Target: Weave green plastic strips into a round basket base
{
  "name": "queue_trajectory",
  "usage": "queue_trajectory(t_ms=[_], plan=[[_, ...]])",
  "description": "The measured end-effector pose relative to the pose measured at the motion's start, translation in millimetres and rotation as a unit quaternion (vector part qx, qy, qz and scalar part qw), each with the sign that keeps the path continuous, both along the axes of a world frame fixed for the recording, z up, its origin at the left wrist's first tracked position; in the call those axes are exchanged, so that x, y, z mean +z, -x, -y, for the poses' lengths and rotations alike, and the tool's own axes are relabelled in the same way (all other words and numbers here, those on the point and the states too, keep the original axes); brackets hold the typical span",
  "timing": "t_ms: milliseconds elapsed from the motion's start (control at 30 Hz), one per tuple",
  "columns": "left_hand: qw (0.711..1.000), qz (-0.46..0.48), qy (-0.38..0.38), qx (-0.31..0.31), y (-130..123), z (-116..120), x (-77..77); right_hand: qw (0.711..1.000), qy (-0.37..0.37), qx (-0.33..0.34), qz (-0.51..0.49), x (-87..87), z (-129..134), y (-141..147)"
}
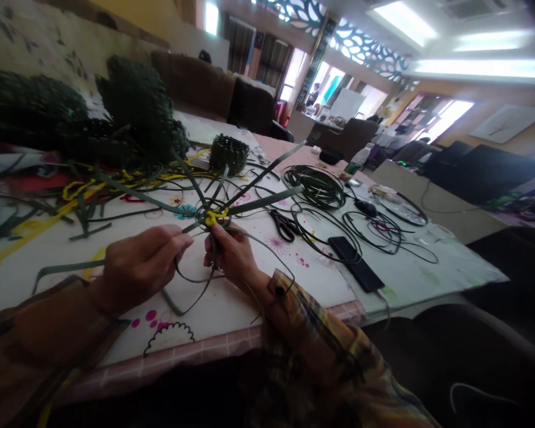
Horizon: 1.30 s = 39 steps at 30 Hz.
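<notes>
The yellow knot (216, 217) sits at the centre of a star of flat green strips (267, 202), up off the bench (321, 279), and the right hand (232, 252) is the nearer one: its thumb presses against the knot's near edge while the other fingers curl underneath, clamped on the gathered strips. The left hand (140, 261) is just to the left of the knot and a little nearer the body, thumb and forefinger together and apparently pinching a thin strand (182, 277), so from those fingers the knot lies to the right and slightly away. The strips have no single long axis; they fan out from the knot, the longest reaching far right, straight right and far left. What crowds the space is the strand's own slack, looping below the knot between the two hands, with another strip curving off toward the right sleeve. Right of the knot lie black scissors (284, 226), then a phone (355, 263) nearer the body and a coil of green strip (314, 187) farther off. Beyond the knot stands a small woven basket (229, 154); far to its left are larger dark woven pieces (134, 101) and yellow strips (40, 229).
</notes>
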State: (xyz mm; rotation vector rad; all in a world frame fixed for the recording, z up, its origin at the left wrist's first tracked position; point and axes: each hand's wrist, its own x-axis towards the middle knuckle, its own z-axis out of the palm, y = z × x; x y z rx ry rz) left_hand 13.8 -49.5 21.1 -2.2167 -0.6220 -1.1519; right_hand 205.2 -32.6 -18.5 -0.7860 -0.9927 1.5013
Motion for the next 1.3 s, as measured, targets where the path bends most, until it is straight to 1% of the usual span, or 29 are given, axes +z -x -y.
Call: queue_trajectory(t_ms=[100, 167, 300, 467, 533, 600, 700, 800, 900, 967, 1033, 1133, 1167, 1200, 1300], plan=[[1.000, -0.017, 0.018, -0.017, -4.4, 4.7, -5.5, 1.000, 0.003, -0.002, -0.011, 0.5, -0.8, -1.4], [0.999, -0.008, 0.045, -0.022, -5.0, 2.6, -11.6, 1.000, 0.015, -0.007, -0.024, 1.6, -1.5, -1.9], [0.997, -0.010, 0.073, -0.037, -2.9, -2.5, -25.9, 0.998, 0.027, -0.023, -0.047, 6.1, -1.4, -1.8], [0.990, -0.001, 0.138, -0.017, -6.4, 1.2, -40.3, 0.998, 0.041, -0.036, -0.042, 9.9, 0.8, -0.8], [0.990, 0.007, 0.141, -0.027, -9.4, 0.3, -43.6, 0.997, 0.050, -0.034, -0.037, 10.1, 1.5, -0.9], [0.990, 0.008, 0.129, -0.049, -11.9, -3.1, -45.2, 0.997, 0.059, -0.032, -0.037, 9.8, 1.8, -1.1], [0.989, 0.036, 0.134, -0.058, -12.7, -10.0, -43.6, 0.996, 0.068, -0.031, -0.041, 8.3, 0.9, -1.1], [0.978, 0.095, 0.180, -0.045, -9.7, -14.7, -37.9, 0.996, 0.070, -0.026, -0.042, 6.4, -1.5, -0.3], [0.964, 0.121, 0.235, -0.038, -5.6, -17.3, -31.0, 0.996, 0.074, -0.030, -0.044, 5.8, -3.6, 1.0], [0.950, 0.146, 0.274, -0.030, -4.1, -18.9, -27.1, 0.995, 0.081, -0.039, -0.048, 6.1, -3.8, 2.2], [0.931, 0.186, 0.314, -0.024, -4.0, -20.7, -23.9, 0.994, 0.086, -0.044, -0.050, 6.2, -3.1, 3.7], [0.901, 0.234, 0.362, -0.051, -4.9, -22.4, -18.9, 0.994, 0.086, -0.041, -0.046, 5.2, -1.4, 5.9], [0.901, 0.238, 0.358, -0.058, -4.9, -22.6, -16.7, 0.995, 0.083, -0.042, -0.042, 4.7, -0.8, 6.4], [0.909, 0.233, 0.342, -0.054, -4.6, -22.8, -14.3, 0.995, 0.081, -0.043, -0.036, 4.4, -0.3, 6.7], [0.946, 0.184, 0.266, -0.003, -2.0, -24.0, -6.3, 0.996, 0.077, -0.045, -0.009, 5.0, 1.8, 6.2]])
